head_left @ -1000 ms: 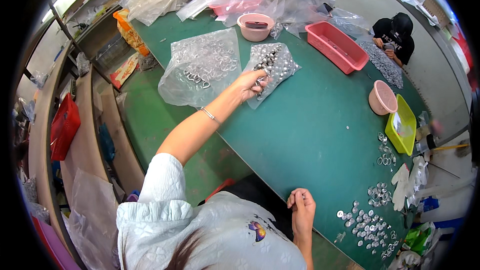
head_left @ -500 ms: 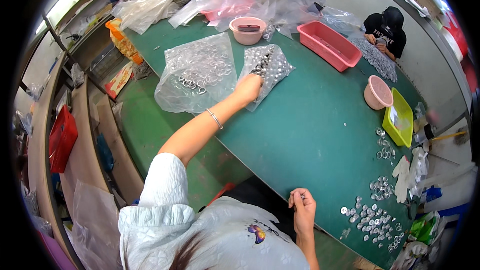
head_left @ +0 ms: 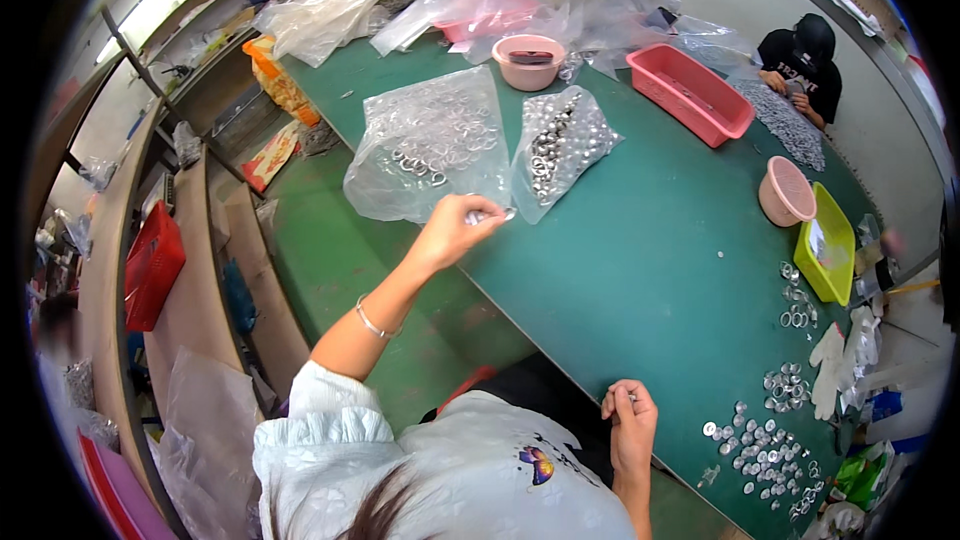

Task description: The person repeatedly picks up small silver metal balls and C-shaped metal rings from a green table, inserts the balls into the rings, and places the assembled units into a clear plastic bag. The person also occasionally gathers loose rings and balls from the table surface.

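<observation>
My left hand [head_left: 460, 228] is closed with small shiny metal pieces [head_left: 511, 214] showing at its fingertips. It is over the near table edge, just short of two clear plastic bags. One bag [head_left: 375, 175] holds silvery rings [head_left: 420, 168]; the other bag [head_left: 590, 135], lying open to its right, holds round shiny metal pieces [head_left: 543, 155]. At the table's front edge my right hand [head_left: 630, 425] is curled closed, thumb against fingers. A tiny glint shows there, too small to name. To its right, silvery round pieces [head_left: 770, 455] lie scattered.
Pink tubs [head_left: 787, 190], a pink tray [head_left: 690, 95] and a yellow-green basket [head_left: 828, 245] stand on the green table [head_left: 620, 250]. Nearby are rings [head_left: 795, 310] and a white glove [head_left: 827, 370]. Another person [head_left: 800, 65] works at the far right. Shelving with a red basket [head_left: 155, 265] stands left.
My left hand has come out of the bag of round pieces and back toward me, with shiny pieces in its fingers. My right hand stays closed at the table edge. The view has shifted slightly.
</observation>
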